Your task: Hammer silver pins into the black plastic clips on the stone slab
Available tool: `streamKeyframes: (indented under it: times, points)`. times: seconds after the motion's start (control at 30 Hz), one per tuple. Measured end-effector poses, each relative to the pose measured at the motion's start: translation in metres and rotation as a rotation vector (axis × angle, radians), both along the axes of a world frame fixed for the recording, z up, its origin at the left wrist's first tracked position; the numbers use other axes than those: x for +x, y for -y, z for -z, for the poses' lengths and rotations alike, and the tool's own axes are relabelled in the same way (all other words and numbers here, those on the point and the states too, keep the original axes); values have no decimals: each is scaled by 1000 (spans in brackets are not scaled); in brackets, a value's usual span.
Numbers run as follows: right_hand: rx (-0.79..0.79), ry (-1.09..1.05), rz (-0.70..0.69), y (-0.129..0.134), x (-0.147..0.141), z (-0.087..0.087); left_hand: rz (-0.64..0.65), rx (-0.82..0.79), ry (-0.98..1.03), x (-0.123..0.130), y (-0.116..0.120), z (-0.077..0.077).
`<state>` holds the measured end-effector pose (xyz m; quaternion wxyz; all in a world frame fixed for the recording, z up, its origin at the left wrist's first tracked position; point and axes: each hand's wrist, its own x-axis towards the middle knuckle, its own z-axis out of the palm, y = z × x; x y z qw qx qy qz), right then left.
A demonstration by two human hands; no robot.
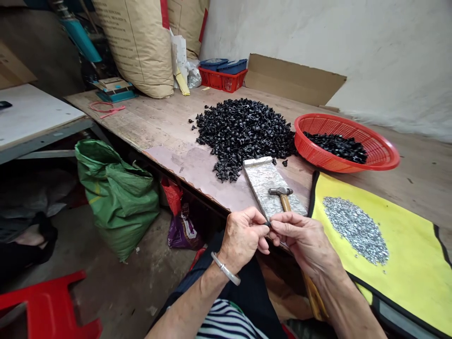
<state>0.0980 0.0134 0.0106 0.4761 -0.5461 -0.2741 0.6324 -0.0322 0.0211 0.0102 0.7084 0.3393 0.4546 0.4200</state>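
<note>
Between the fingertips of both hands is a small black plastic part [267, 224], mostly covered by the fingers. My left hand [245, 235] pinches it from the left. My right hand [300, 235] is closed at its other side, its thumb and forefinger pressed together; whether it also holds a tiny metal piece I cannot make out. Just beyond the hands lies a worn, pale board [263, 181] with a hammer [281, 192] resting on it, head away from me. A large heap of black plastic parts [247, 129] sits behind the board.
At the right, a red plastic basket [383, 155] holds more black parts. Small silvery metal pieces [356, 230] are spread on a yellow cloth [406, 235]. A green sack [118, 197] stands on the floor, left of the table, near a red stool [52, 301]. Big paper sacks [139, 47] stand behind.
</note>
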Motion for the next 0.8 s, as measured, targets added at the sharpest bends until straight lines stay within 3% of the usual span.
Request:
streamKeyframes:
  times: [0.17, 0.5, 0.8]
  points:
    - [58, 46, 37, 2, -3, 1, -12, 31, -15, 1, 2, 1]
    - [135, 76, 134, -3, -13, -3, -101, 7, 156, 7, 4, 7]
    - [143, 108, 126, -2, -12, -2, -95, 19, 153, 6, 1, 9]
